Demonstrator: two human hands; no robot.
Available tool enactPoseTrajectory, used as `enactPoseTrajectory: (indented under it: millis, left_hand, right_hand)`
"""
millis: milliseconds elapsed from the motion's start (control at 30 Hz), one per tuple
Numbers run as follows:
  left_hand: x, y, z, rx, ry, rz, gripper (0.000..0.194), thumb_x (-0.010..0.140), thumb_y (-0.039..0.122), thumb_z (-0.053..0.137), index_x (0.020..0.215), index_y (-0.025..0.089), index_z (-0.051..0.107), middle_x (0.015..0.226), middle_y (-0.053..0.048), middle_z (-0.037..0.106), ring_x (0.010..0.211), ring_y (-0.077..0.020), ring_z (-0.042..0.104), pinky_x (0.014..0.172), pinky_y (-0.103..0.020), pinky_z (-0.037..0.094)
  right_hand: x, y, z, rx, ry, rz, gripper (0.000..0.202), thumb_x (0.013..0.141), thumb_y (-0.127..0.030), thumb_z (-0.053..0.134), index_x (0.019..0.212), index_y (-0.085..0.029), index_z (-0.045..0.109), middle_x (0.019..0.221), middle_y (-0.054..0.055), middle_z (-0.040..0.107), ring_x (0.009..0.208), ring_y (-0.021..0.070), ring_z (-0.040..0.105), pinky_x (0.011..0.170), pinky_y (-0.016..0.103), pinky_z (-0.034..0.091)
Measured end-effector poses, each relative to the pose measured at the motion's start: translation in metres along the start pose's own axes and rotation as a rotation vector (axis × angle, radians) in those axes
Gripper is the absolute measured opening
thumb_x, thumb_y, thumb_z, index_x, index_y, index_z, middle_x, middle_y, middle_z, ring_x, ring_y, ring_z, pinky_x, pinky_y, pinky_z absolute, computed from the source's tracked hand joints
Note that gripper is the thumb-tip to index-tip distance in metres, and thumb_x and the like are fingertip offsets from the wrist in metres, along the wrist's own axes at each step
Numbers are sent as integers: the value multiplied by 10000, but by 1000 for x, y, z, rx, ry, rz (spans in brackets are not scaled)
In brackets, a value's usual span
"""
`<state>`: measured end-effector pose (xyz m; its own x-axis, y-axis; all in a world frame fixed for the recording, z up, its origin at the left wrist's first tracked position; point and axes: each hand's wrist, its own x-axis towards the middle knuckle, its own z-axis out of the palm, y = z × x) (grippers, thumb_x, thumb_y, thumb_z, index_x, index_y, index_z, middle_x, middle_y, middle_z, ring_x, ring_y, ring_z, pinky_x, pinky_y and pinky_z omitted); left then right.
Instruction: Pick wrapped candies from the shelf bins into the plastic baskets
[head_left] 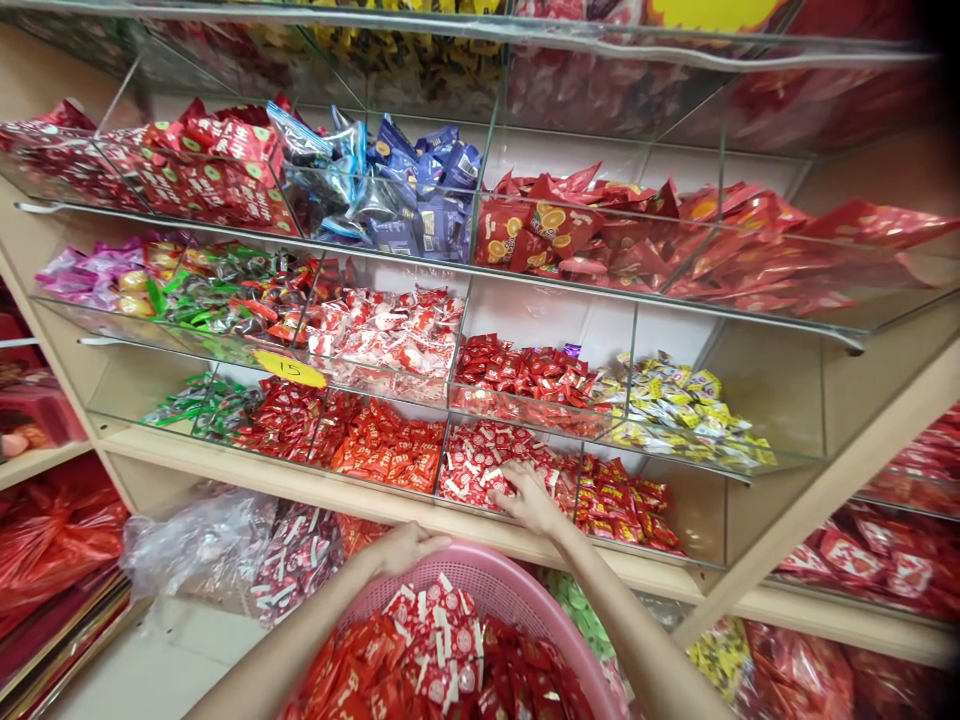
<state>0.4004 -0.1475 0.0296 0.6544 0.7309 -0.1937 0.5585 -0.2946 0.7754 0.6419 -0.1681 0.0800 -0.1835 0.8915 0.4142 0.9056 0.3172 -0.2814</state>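
Candy (469,460): reaching into bin (579,482) with right hand (532,502), hold unclear, gripping basket (521,585) with left hand (401,549), next likely needing lift over glass (469,504).

Both arms of the person are bare and come in from the lower edge of the view. The left arm (300,640) slants up to the right, and the left hand (407,549) points to the right, with its back toward the camera; how far its fingers are bent cannot be seen well. The right arm (626,605) slants up to the left and reaches farther forward. The right hand (531,500) is higher in view, its fingers a little curved, with a gap between thumb and fingers. The two hands are apart.
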Motion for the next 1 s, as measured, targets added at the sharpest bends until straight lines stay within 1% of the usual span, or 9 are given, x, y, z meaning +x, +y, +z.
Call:
enactPoseTrajectory:
  millis: [133, 233, 400, 533, 633, 733, 833, 933, 1000]
  left_hand:
    - [-1, 0, 0, -2, 1, 4, 536, 695, 667, 381, 555, 159, 479, 502, 61, 276, 494, -82, 249, 484, -209, 237]
    - [0, -1, 0, 15, 13, 6, 534, 685, 665, 400, 537, 158, 478, 494, 63, 252, 491, -81, 238, 476, -208, 231]
    - [-1, 0, 0, 11, 11, 15, 545, 704, 654, 378, 566, 148, 524, 491, 61, 269, 486, -80, 244, 476, -205, 235]
    - [-3, 4, -1, -3, 8, 18, 534, 698, 643, 400, 597, 144, 560, 501, 56, 304, 502, -87, 273, 499, -207, 257]
    - [-4, 4, -1, 19, 19, 3, 530, 692, 641, 410, 594, 143, 562, 504, 54, 311, 509, -90, 280, 509, -211, 263]
    - [-2, 1, -1, 34, 24, 6, 528, 697, 639, 408, 588, 144, 556, 498, 55, 302, 502, -89, 278, 505, -212, 263]
    - [-1, -1, 0, 40, 36, 8, 544, 692, 648, 404, 579, 140, 566, 481, 57, 300, 497, -89, 276, 506, -213, 265]
    - [-2, 0, 0, 11, 37, 24, 557, 689, 654, 403, 630, 141, 612, 479, 53, 359, 510, -95, 299, 524, -214, 282]
    - [-2, 1, 1, -9, 28, 20, 565, 692, 656, 395, 666, 144, 634, 485, 50, 398, 513, -99, 315, 529, -214, 287]
  right_hand:
    - [4, 0, -2, 27, 41, 42, 243, 780, -376, 458, 653, -177, 514, 788, 40, 546, 759, 170, 450, 709, 282, 320]
    - [8, -3, -3, 32, 35, 87, 250, 779, -358, 446, 627, -170, 510, 714, 32, 537, 702, 158, 447, 644, 256, 313]
    - [17, -13, 3, 2, -1, 169, 231, 780, -338, 449, 662, -155, 526, 742, 53, 551, 688, 151, 467, 613, 243, 315]
    - [20, -21, 7, -10, -46, 234, 240, 753, -376, 513, 737, -140, 557, 761, 78, 562, 676, 161, 480, 596, 248, 328]
    - [21, -22, 7, 12, -53, 267, 251, 736, -370, 542, 774, -124, 577, 763, 84, 571, 682, 167, 486, 599, 253, 337]
    - [21, -19, 6, 61, -67, 276, 262, 712, -355, 567, 805, -111, 590, 747, 63, 576, 649, 152, 476, 590, 247, 337]
    - [22, -16, 4, 84, -84, 251, 266, 711, -362, 566, 772, -105, 601, 677, 34, 562, 610, 136, 456, 566, 237, 327]
    - [22, -16, 2, 76, -85, 214, 266, 712, -369, 566, 740, -109, 618, 668, 35, 561, 640, 140, 460, 580, 234, 331]
    - [23, -17, 1, 75, -102, 216, 258, 695, -361, 587, 739, -111, 626, 669, 36, 561, 649, 140, 460, 588, 232, 333]
